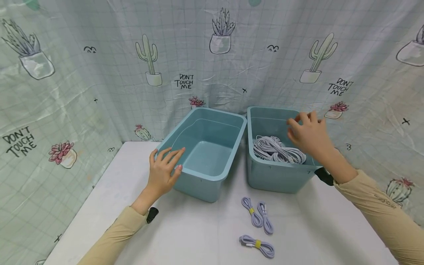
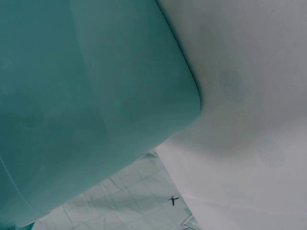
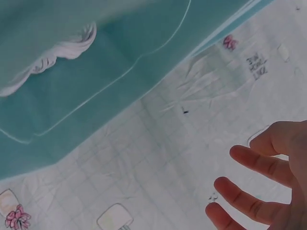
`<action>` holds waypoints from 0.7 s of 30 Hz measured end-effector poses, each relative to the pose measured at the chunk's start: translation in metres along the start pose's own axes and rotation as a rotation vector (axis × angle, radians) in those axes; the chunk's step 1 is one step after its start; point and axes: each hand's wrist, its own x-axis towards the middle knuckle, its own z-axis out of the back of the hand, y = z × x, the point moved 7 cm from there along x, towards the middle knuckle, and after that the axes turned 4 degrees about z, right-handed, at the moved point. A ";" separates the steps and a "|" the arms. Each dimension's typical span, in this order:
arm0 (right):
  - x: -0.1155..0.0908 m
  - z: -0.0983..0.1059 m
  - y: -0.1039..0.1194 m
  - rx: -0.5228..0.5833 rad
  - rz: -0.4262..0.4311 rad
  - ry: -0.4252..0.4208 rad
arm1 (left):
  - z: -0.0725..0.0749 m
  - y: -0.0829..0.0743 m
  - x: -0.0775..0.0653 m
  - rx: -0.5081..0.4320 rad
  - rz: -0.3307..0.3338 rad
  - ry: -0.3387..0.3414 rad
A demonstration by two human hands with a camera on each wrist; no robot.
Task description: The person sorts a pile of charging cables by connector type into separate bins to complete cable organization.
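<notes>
One large pale green-and-white checked cloth printed with cacti fills the head view from 9 o'clock through 12 to 3. Below it, a flat white surface spreads toward 6 o'clock.

Two deep blue-green rectangular plastic boxes stand on it. The left box sits near the view's middle; the right box stands just beside it at 3 o'clock, though whether their rims touch I cannot tell.

Tan cloth sleeves run in from 7 to 8 o'clock (left) and 4 o'clock (right).

Inside the right box lies a tangled heap of whitish coiled cables.

The left hand is at the left box's near-left corner, toward 8 o'clock, fingers spread and holding nothing; contact with the rim cannot be told. The right hand, at 3 o'clock by the right box's far-right side, has its fingers loosely bent and apart, with nothing in their grasp.

Smallest are three pale lavender looped cable bundles on the surface at 5 o'clock: two side by side, the third nearer 6. Yellow bands wrap two of them.
</notes>
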 end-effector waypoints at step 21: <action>-0.045 0.015 0.056 0.110 0.176 -0.081 | 0.000 0.000 0.000 0.006 0.011 0.017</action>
